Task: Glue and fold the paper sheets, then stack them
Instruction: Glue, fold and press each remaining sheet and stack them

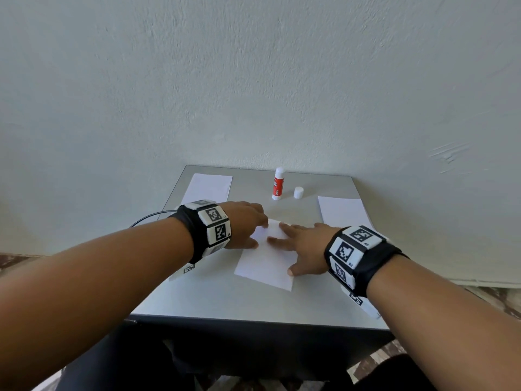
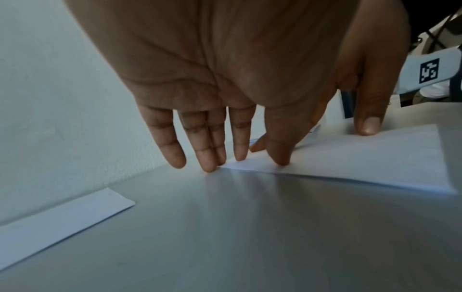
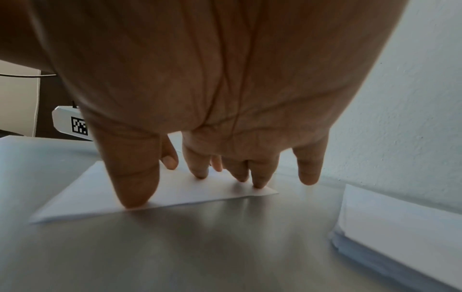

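Note:
A folded white paper sheet lies in the middle of the grey table. My left hand presses its far left corner with straight fingertips. My right hand lies flat on the sheet's right side, fingers straight, thumb pressing the near edge. A red and white glue stick stands uncapped at the back, its white cap beside it.
A folded sheet lies at the back left of the table. A stack of white sheets lies at the right. A pale wall rises right behind the table. A black cable hangs off the left edge.

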